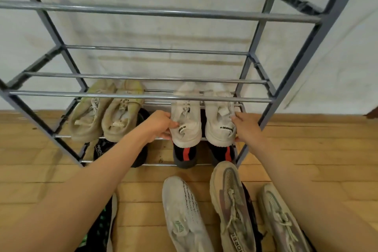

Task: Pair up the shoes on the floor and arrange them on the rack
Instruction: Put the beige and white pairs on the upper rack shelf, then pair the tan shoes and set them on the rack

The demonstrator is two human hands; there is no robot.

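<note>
The pair of white sneakers (185,122) sits at centre frame, toes pointing in, on the second shelf from the bottom of the grey metal shoe rack (143,96), with the heels overhanging the front rail. The left hand (161,126) grips the heel of the left-frame sneaker, thumb on the collar and fingers curled beneath. The right hand (247,127) grasps the outer heel of the other the same way.

They look light, with soft fabric uppers that would crumple under a squeeze. The rubber sole and heel look like the firmest parts, so that is the sound place to hold. On bare rails a sole could tip between the bars.

To their left on the same shelf rests a beige pair (120,116), and black sneakers with red stripes (185,155) sit below. On the wooden floor (306,159) at lower right lie a pale knit sneaker (184,210) and two tan lace-up sneakers (233,206), not yet shelved.
</note>
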